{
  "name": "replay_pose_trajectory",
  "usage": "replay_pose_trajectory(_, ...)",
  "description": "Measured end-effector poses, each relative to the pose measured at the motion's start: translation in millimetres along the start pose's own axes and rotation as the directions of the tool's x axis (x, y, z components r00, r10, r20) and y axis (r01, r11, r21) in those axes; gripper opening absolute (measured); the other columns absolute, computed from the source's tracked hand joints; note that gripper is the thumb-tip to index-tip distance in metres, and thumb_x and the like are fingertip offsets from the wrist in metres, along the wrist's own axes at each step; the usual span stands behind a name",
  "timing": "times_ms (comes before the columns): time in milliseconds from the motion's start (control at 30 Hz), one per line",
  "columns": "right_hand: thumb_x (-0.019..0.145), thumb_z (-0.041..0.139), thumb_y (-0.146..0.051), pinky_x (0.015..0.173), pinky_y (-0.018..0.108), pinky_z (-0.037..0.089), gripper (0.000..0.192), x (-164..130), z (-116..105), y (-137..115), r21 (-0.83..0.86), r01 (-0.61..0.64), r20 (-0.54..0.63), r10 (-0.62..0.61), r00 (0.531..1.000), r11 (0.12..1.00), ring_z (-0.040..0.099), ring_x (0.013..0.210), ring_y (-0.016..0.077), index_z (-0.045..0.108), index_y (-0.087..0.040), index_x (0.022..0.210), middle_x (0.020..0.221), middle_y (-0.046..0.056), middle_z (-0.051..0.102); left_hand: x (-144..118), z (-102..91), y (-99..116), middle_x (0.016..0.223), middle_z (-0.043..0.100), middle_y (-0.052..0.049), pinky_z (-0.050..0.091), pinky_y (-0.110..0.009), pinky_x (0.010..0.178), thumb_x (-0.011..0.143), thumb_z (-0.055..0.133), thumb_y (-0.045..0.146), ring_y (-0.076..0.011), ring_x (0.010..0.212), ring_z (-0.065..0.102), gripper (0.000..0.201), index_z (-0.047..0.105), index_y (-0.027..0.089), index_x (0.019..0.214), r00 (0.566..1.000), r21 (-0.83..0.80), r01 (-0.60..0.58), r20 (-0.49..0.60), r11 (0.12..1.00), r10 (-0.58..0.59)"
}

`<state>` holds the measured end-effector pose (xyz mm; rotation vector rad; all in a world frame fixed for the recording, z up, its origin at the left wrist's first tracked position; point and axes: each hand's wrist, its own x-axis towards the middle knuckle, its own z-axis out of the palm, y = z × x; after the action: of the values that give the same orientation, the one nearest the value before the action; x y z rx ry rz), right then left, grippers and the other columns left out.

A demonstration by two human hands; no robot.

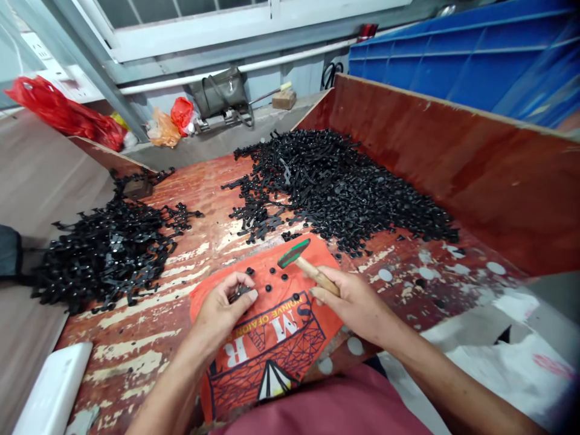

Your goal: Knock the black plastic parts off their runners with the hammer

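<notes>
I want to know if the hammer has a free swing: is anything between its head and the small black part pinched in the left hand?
Nothing visible. The hammer in the right hand hangs above the orange cloth, with only open air toward the black part held by the left hand. A few loose black buttons lie below on the cloth.

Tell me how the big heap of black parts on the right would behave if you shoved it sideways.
The heap of black parts would probably spread and slide rather than move as one, since the pieces lie loose. Many look like branched strips that interlock, so clumps may drag together. The small round pieces near the left hand seem apt to roll.
</notes>
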<state>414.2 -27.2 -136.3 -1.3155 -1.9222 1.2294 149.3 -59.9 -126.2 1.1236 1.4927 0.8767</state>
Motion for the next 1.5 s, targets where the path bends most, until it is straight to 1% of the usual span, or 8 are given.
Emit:
replay_pose_trajectory(133,0.092,0.053,-0.027,0.054,0.025,0.029,0.011,-10,4,14,-0.122,-0.05,0.004,0.051,0.999,0.991,0.047,0.058,0.0131,0.056,-0.022,0.082,0.064,-0.006,0.05,9,10.6,-12,0.066,0.049,0.006,0.031,-0.019,0.057,0.074,0.072,0.037,-0.0098,0.059,0.041,0.027,0.056,0.02,0.087,1.0,-0.027,-0.009,-0.02,1.0,0.008)
replay_pose_trajectory(233,0.091,0.054,-0.027,0.052,0.025,0.026,0.013,-12,6,13,-0.186,-0.071,-0.003,0.072,0.997,0.98,0.047,0.056,0.0129,0.054,-0.023,0.079,0.062,-0.006,0.049,11,14.0,-8,0.066,0.049,0.006,0.031,-0.019,0.055,0.079,0.066,0.038,-0.0099,0.058,0.041,0.026,0.055,0.02,0.094,0.999,-0.071,0.02,-0.039,0.997,-0.023)
replay_pose_trajectory(467,0.09,0.056,-0.027,0.052,0.025,0.025,0.011,-11,5,7,-0.231,-0.063,-0.008,0.063,0.998,0.971,0.043,0.055,0.012,0.054,-0.023,0.08,0.062,-0.007,0.048,11,17.8,1,0.063,0.05,0.006,0.033,-0.017,0.055,0.077,0.07,0.035,-0.0085,0.057,0.043,0.025,0.056,0.019,0.09,0.999,-0.104,0.019,0.046,0.994,-0.014)
replay_pose_trajectory(633,0.091,0.055,-0.026,0.053,0.024,0.026,0.017,-11,4,7,-0.226,-0.051,0.003,0.053,0.999,0.973,0.045,0.056,0.0117,0.048,-0.023,0.076,0.062,-0.007,0.049,13,18.8,-5,0.059,0.047,0.009,0.024,-0.015,0.043,0.078,0.071,0.04,-0.0049,0.044,0.033,0.032,0.053,0.021,0.095,0.992,-0.169,0.115,0.066,0.979,-0.106)
replay_pose_trajectory(800,0.089,0.057,-0.024,0.053,0.024,0.024,0.017,-10,5,9,-0.236,-0.046,-0.001,0.048,0.999,0.971,0.044,0.055,0.0117,0.047,-0.023,0.075,0.061,-0.007,0.047,14,20.1,-9,0.057,0.045,0.01,0.028,-0.015,0.038,0.075,0.071,0.045,-0.0053,0.039,0.034,0.037,0.052,0.021,0.096,0.991,-0.131,0.136,0.037,0.982,-0.132)
replay_pose_trajectory(1000,0.091,0.057,-0.027,0.054,0.025,0.025,0.013,-10,6,9,-0.233,-0.053,0.011,0.057,0.998,0.971,0.048,0.057,0.0122,0.054,-0.023,0.079,0.064,-0.006,0.053,14,22.7,-8,0.056,0.047,0.008,0.021,-0.015,0.038,0.074,0.072,0.048,-0.0038,0.039,0.031,0.04,0.062,0.016,0.098,0.989,-0.06,0.148,-0.005,0.987,-0.148)
replay_pose_trajectory(1233,0.09,0.057,-0.025,0.054,0.024,0.026,0.01,-10,4,8,-0.224,-0.056,0.021,0.062,0.998,0.973,0.052,0.059,0.0129,0.055,-0.024,0.081,0.065,-0.006,0.056,10,20.8,1,0.056,0.049,0.008,0.027,-0.015,0.042,0.07,0.078,0.045,-0.0041,0.042,0.037,0.039,0.063,0.018,0.094,0.994,-0.191,0.089,-0.049,0.978,-0.101)
replay_pose_trajectory(1500,0.09,0.059,-0.025,0.054,0.024,0.025,0.013,-10,4,8,-0.249,-0.047,0.016,0.053,0.998,0.967,0.049,0.055,0.0118,0.053,-0.023,0.078,0.062,-0.007,0.053,15,23.6,-9,0.055,0.051,0.008,0.04,-0.016,0.041,0.072,0.077,0.048,-0.0058,0.041,0.042,0.039,0.057,0.018,0.088,0.989,-0.165,0.142,0.068,0.976,-0.133)
